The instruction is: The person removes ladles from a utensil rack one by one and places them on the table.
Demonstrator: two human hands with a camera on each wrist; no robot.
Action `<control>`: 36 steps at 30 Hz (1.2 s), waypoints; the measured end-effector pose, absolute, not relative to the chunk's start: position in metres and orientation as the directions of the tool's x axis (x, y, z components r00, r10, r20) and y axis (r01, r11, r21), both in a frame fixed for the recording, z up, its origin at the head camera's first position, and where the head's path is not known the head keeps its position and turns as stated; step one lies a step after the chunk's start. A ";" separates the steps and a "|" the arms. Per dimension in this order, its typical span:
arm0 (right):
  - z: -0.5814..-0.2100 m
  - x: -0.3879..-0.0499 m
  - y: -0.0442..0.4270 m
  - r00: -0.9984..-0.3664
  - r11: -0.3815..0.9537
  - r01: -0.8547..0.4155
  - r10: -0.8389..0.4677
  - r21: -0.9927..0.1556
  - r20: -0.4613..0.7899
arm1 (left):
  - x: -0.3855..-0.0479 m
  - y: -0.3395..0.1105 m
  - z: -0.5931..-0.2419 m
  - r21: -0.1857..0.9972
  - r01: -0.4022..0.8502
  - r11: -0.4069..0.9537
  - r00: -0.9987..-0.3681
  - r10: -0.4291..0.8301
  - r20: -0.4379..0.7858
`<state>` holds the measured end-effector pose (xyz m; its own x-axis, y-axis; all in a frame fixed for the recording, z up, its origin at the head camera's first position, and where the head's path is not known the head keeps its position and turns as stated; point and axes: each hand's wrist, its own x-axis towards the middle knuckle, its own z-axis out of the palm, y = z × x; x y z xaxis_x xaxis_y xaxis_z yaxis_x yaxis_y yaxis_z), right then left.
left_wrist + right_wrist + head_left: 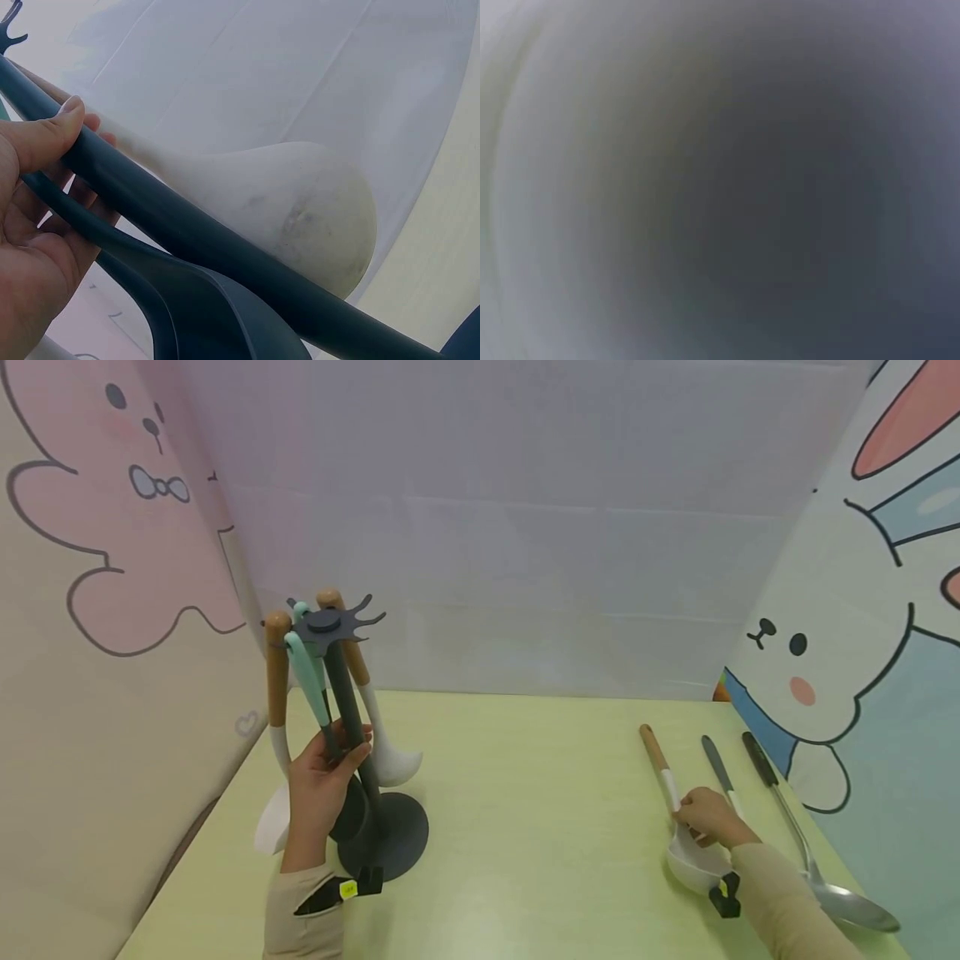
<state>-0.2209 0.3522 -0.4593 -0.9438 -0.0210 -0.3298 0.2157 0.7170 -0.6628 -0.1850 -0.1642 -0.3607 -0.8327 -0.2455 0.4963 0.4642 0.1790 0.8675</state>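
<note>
My left hand [322,789] grips the dark pole of a utensil stand [340,681], thumb across the front and fingers behind. A dark ladle's stem [112,240] passes through the same hand. From the stand hang a mint-handled utensil [306,668], a wooden-handled white utensil [277,677] and a white ladle [396,766], seen behind the pole in the left wrist view. At the right, my right hand [711,817] pinches the lower handle of another wooden-handled white ladle [690,864], its bowl on the table. The right wrist view is a grey blur.
On the pale yellow table [525,793], a grey-handled utensil [717,762] lies partly hidden by the right hand. Farther right lies a metal ladle [851,906] with a black handle. A pale curtain [525,568] and printed walls enclose the back and sides.
</note>
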 end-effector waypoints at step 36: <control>-0.468 -0.222 0.356 -0.929 0.730 0.247 -0.008 -0.637 -0.370 | -0.182 -0.160 -0.363 0.876 0.445 0.187 -0.831 -0.279 0.482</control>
